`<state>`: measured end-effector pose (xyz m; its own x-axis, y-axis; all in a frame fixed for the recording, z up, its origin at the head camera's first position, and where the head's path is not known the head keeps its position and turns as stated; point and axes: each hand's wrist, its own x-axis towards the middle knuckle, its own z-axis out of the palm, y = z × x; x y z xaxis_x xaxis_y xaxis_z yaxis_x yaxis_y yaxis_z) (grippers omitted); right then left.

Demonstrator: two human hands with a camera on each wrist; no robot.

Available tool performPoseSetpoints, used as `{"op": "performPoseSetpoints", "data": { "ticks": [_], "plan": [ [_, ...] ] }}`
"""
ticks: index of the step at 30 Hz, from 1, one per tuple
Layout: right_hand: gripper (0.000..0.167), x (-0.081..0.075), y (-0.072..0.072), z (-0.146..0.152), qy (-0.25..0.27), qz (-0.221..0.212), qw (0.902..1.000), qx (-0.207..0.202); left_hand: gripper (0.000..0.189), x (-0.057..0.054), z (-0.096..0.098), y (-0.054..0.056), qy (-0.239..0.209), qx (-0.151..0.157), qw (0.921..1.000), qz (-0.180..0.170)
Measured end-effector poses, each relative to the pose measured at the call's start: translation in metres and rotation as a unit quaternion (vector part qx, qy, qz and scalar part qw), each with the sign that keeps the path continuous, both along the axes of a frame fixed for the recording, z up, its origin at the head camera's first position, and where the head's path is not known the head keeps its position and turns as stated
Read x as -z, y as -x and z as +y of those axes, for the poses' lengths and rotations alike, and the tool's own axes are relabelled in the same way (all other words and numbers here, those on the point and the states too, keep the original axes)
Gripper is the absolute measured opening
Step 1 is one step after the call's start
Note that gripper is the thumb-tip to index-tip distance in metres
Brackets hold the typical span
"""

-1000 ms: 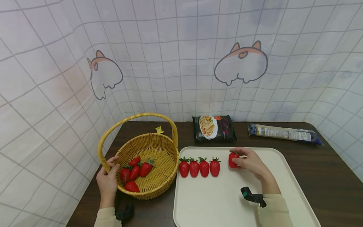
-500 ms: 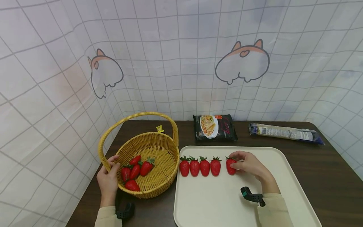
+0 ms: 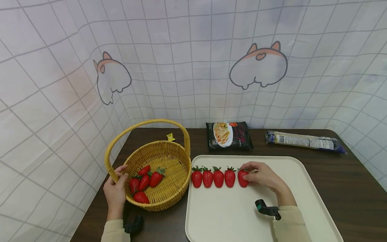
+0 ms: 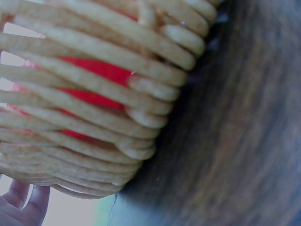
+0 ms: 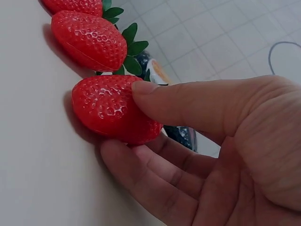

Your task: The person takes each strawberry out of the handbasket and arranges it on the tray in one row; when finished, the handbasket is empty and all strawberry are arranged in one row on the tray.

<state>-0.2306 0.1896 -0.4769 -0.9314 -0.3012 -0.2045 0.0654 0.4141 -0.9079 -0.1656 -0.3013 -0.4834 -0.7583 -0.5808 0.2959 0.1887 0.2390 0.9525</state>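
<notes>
My right hand (image 3: 264, 176) pinches a red strawberry (image 5: 110, 106) between thumb and fingers, low over the cream tray (image 3: 223, 215). Left of it, several strawberries (image 3: 218, 178) stand in a side-by-side row on the tray, leaves pointing away from me. A small gap separates the pinched one from the row's end. At the left, my left hand (image 3: 115, 195) grips the yellow wicker basket (image 3: 173, 198) where handle and rim meet. Several strawberries (image 3: 143, 181) lie in the basket's left part. In the left wrist view, red shows through the weave and only some fingertips (image 4: 35, 202) are visible.
Behind the tray lies a black food packet (image 3: 229, 136) with a dish pictured on it. A long, clear-wrapped package (image 3: 303, 141) lies at the back right. A small yellow tag (image 3: 170, 137) sits behind the basket. The dark table (image 3: 359, 188) meets a tiled-pattern curtain.
My right hand has moved left and slightly toward me with the strawberry, bringing it beside the row's end. The left hand and basket have stayed in place.
</notes>
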Motion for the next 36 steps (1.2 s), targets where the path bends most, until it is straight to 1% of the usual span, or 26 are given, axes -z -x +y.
{"op": "performPoseSetpoints", "data": {
  "ticks": [4, 7, 14, 21, 24, 27, 30, 36],
  "plan": [
    [0.037, -0.0007, -0.0003, -0.0017, -0.004, 0.003, 1.0, -0.004, 0.014, -0.0009, 0.0008, -0.0006, 0.0, 0.0, 1.0, 0.001],
    [0.038, -0.0011, -0.0006, -0.0027, -0.005, 0.007, 0.9999, -0.015, 0.014, -0.0013, 0.0011, -0.0012, -0.001, 0.0, 1.0, 0.005],
    [0.037, -0.0015, -0.0008, -0.0043, -0.003, 0.009, 0.9996, -0.025, 0.016, -0.0002, 0.0006, -0.0013, -0.005, 0.005, 0.9999, 0.011],
    [0.036, -0.0013, -0.0008, -0.0053, 0.001, 0.004, 0.9997, -0.022, 0.015, -0.0022, 0.0019, -0.0015, -0.004, 0.005, 1.0, 0.007],
    [0.037, -0.0016, -0.0009, -0.0048, 0.002, 0.006, 0.9996, -0.027, 0.015, -0.0026, 0.0021, -0.0018, -0.003, 0.005, 1.0, 0.008],
    [0.036, -0.0016, -0.0003, -0.0038, 0.001, 0.004, 0.9997, -0.025, 0.015, -0.0022, 0.0019, -0.0017, -0.002, 0.005, 0.9999, 0.01],
    [0.037, -0.0017, 0.0008, -0.0019, -0.005, 0.01, 0.9997, -0.022, 0.015, -0.002, 0.0016, -0.0014, -0.003, 0.005, 0.9999, 0.01],
    [0.038, -0.0038, 0.0016, 0.0012, -0.028, 0.031, 0.9991, 0.011, 0.015, -0.0019, 0.0015, -0.0008, -0.006, 0.004, 0.9999, 0.01]
  ]
}}
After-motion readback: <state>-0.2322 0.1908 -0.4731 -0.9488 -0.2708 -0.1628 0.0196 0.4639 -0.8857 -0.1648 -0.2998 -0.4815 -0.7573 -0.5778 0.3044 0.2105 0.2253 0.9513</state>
